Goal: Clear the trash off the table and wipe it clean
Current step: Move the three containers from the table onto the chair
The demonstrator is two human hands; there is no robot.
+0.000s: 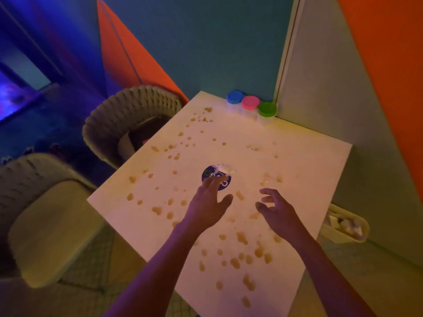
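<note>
A white square table (309,161) is spattered all over with brownish drops and smears (158,210). Near its middle lies a small round dark-blue piece of trash (211,174) with white print and a crumpled white bit at its far edge. My left hand (209,202) reaches over the table, fingers spread, its fingertips at the near edge of the blue piece. My right hand (275,209) hovers beside it to the right, fingers apart and curled, holding nothing.
Three small jars with blue (235,97), pink (250,102) and green (267,109) lids stand at the table's far corner by the wall. Two wicker chairs (107,120) sit left of the table. A pale bin (345,223) with white scraps stands at the right.
</note>
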